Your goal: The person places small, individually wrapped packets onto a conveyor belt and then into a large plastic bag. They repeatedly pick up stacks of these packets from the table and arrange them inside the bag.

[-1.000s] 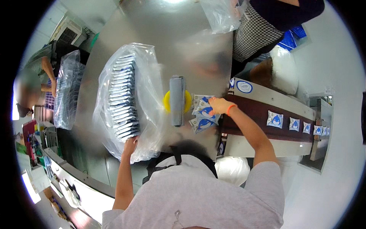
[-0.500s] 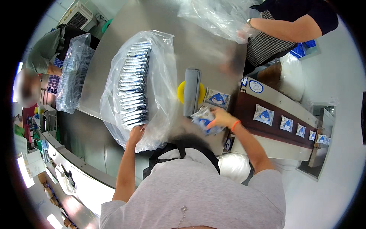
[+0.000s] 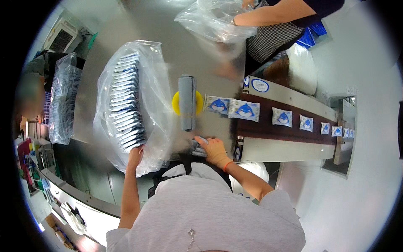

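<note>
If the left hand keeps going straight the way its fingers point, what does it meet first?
The left hand already touches the clear plastic bag; straight on, it would likely press into the near end of the row of stacked packets inside, though depth is hard to judge.

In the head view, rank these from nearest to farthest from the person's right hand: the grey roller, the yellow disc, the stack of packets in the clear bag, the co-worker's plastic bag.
From the right hand:
1. Grey roller, just ahead and slightly left.
2. Yellow disc, behind the roller; nearly as close.
3. Stack of packets in the clear bag, far left.
4. Co-worker's plastic bag, far end of the table.
</note>
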Motion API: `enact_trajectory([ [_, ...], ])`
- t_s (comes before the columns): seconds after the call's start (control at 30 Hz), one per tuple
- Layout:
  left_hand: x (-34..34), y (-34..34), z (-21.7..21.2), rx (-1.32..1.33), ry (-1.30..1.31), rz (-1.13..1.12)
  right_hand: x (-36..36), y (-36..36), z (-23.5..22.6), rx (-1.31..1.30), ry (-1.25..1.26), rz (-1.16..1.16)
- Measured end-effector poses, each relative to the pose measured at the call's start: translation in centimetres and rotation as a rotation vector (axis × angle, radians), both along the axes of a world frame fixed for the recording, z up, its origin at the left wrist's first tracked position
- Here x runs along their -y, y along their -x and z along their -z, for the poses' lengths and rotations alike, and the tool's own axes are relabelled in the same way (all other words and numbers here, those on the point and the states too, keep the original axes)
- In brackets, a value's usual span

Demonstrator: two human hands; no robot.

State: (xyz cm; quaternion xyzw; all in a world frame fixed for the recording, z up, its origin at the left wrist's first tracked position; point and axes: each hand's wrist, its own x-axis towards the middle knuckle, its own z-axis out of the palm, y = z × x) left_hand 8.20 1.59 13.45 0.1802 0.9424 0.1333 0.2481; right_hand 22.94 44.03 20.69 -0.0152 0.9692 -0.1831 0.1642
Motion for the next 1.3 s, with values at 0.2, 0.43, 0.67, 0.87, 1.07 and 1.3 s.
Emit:
enact_trajectory([
  [0.2,-0.9,0.4,-1.0,0.049,0.059,-0.023,-9.4,3.3,-10.5,0.291,0.242,0.231],
  [0.43,-0.3,0.9,0.0,0.079,-0.011,-0.037,-28.8,8.3,-8.9,0.335,0.042,-0.081],
  [0.67,-0.2,0.3,-0.5,0.031,0.006,-0.054,-19.2,7.6,-9.6,0.21,-0.101,-0.1],
  [0.87,-1.3,1.4,-1.0,0.158,0.049,-0.035,-3.3,0.1,-4.9,-0.041,-0.238,-0.231],
  [1.07,0.5,-1.5,-1.5,0.082,-0.022,-0.018,-0.8,-0.2,-4.7,0.352,0.202,0.185],
  [1.3,-0.6,-0.8,-4.2,0.128,0.108,-0.02,7.5,17.2,-13.2,1.005,1.177,-0.057],
])
